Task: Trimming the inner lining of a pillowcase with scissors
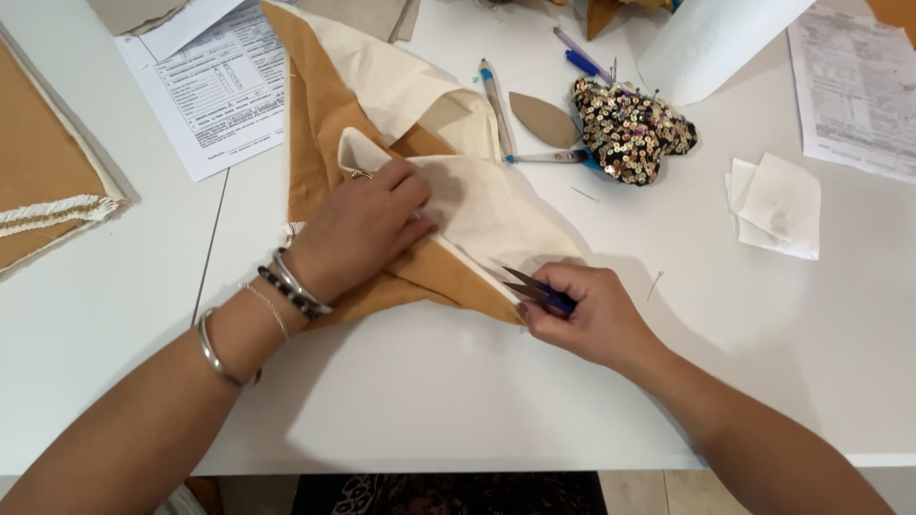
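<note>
A mustard and cream fabric piece (382,95) lies folded on the white table (458,401). My left hand (358,229), with a ring and several bracelets on the wrist, presses flat on the cream layer (487,205). In my right hand (587,310) is a small pair of blue-handled thread snips (539,289). Their dark blades point left at the fabric's cream edge, near the pointed lower corner.
A sequined pincushion (630,129) sits at the back with pens (496,100) and a brown leaf-shaped cutout (542,119) beside it. Printed sheets (215,81) lie at the back left and right. Folded white squares (778,205) rest at right. Tan trimmed fabric (43,176) covers the left edge.
</note>
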